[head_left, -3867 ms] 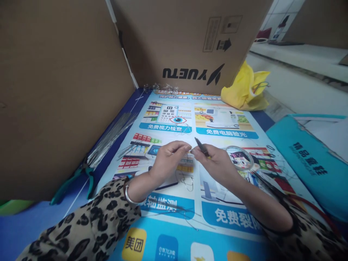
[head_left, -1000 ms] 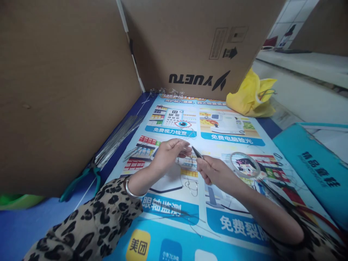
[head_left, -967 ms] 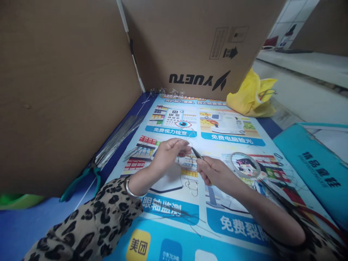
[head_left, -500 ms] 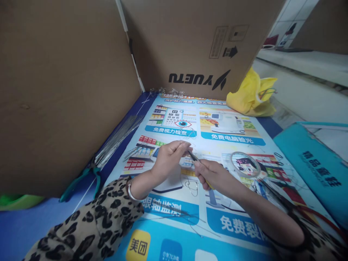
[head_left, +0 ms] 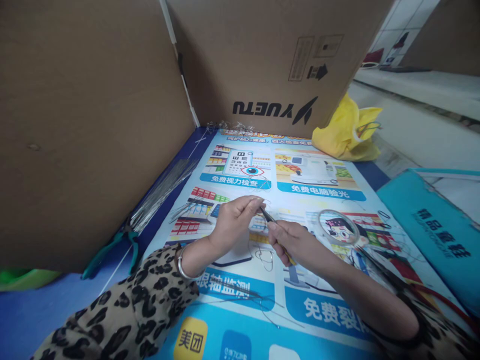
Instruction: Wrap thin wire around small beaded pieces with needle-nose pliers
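My left hand (head_left: 235,220) is closed, its thumb and forefinger pinching a thin wire (head_left: 267,201) whose fine end curls out beyond the fingertips. My right hand (head_left: 294,241) is wrapped round a pair of pliers (head_left: 267,215) with dark jaws and a yellow handle. The jaws meet the wire right at my left fingertips; the exact grip there is too small to make out. Below the hands, a bundle of thin wires (head_left: 247,294) lies on the printed poster (head_left: 240,345). A bent wire loop (head_left: 265,258) rests between my forearms.
Teal-handled pliers (head_left: 112,252) and a sheaf of straight wires (head_left: 161,197) lie on the left. Cardboard panels (head_left: 262,55) stand behind. To the right are a yellow bag (head_left: 345,132), a turquoise box (head_left: 435,235), a clear ring (head_left: 337,227) and red-handled scissors (head_left: 390,275).
Both hands stay nearly in place, the pliers still at my left fingertips. A curved bit of wire now shows more clearly above the jaws.
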A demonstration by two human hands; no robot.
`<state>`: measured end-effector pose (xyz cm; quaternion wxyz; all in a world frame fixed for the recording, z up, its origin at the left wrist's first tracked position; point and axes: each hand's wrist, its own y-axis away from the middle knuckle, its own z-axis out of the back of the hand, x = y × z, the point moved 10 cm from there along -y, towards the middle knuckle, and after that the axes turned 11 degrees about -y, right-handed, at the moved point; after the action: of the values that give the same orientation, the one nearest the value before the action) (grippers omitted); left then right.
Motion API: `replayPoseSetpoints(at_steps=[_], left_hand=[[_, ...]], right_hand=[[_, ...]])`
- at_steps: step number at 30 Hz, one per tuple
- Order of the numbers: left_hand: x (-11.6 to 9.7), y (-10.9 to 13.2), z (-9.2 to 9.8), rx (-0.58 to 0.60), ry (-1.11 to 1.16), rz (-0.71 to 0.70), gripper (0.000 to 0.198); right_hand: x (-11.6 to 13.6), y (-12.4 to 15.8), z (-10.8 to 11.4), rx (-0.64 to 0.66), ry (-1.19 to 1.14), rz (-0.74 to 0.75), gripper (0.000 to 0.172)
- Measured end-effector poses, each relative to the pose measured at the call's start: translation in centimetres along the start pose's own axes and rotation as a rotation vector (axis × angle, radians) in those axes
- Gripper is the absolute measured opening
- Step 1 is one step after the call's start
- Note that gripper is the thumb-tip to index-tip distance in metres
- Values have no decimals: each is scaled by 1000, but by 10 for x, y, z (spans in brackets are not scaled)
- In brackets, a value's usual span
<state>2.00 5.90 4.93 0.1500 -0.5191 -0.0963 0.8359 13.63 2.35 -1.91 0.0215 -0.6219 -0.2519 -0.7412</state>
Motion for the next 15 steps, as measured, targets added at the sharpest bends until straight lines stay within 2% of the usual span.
replayPoseSetpoints(at_steps=[6, 11, 15], left_hand=[[-3, 1, 2, -12, 8, -79, 27], [-1, -3, 3, -3, 1, -99, 30], [0, -4, 2, 26, 20, -76, 30]], right_hand=[[5, -1, -1, -17, 186, 40, 41], [20, -1, 4, -112, 568, 184, 39], [26, 1, 5, -158, 832, 196, 38]])
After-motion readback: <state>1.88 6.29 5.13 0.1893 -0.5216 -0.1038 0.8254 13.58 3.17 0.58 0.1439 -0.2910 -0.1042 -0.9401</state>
